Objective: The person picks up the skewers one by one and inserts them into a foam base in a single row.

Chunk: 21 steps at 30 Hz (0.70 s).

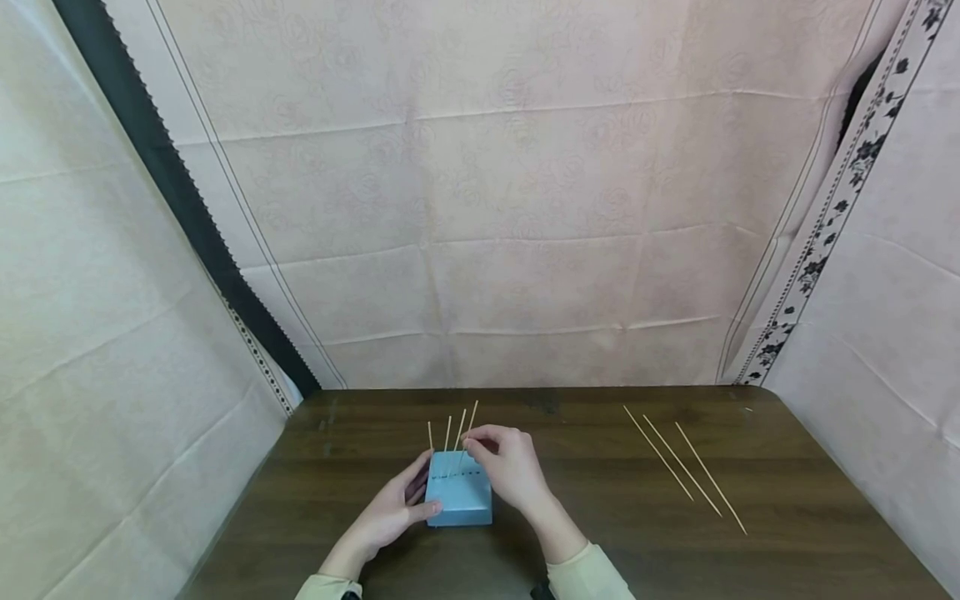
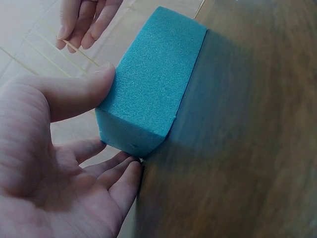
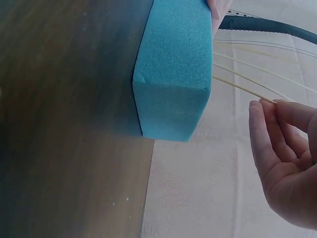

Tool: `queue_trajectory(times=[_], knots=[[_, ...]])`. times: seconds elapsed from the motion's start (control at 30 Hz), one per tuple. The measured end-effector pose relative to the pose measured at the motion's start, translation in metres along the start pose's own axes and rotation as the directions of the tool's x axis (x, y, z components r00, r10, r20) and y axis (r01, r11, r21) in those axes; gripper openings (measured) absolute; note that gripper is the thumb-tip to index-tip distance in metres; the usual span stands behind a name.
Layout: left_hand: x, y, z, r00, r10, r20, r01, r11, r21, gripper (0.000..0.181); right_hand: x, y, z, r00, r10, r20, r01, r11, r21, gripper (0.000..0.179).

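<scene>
A light blue foam block stands on the table, with a row of small dark marks across its top. My left hand grips its left side, thumb on the near face and fingers round the other side. Several thin wooden sticks stand upright in the block in a row, leaning slightly apart. Between thumb and fingertips, my right hand pinches the rightmost stick above the block. In the right wrist view this stick's lower end meets the block's top.
Three loose wooden sticks lie slanted and roughly parallel on the right part of the dark brown wooden table. Pale patterned cloth hangs behind the table and along both sides.
</scene>
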<state>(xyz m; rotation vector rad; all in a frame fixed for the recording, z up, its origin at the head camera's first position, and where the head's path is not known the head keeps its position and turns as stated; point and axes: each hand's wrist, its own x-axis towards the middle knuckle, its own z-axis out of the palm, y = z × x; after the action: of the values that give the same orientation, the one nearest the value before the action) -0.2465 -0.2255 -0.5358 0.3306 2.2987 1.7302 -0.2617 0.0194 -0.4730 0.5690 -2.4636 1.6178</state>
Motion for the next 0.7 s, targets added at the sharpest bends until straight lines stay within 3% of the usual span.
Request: queue_trajectory(times=[0.27, 0.7], knots=[[-0.001, 0.002, 0.001, 1.000, -0.004, -0.004, 0.004, 1.000, 0.008, 0.092, 0.000, -0.001, 0.006, 1.000, 0.016, -0.010, -0.017, 0.998, -0.068, 0.015], [-0.001, 0.002, 0.001, 1.000, -0.002, -0.005, 0.002, 1.000, 0.008, 0.093, -0.001, 0.000, 0.011, 0.999, 0.012, -0.033, -0.015, 0.997, -0.080, 0.012]])
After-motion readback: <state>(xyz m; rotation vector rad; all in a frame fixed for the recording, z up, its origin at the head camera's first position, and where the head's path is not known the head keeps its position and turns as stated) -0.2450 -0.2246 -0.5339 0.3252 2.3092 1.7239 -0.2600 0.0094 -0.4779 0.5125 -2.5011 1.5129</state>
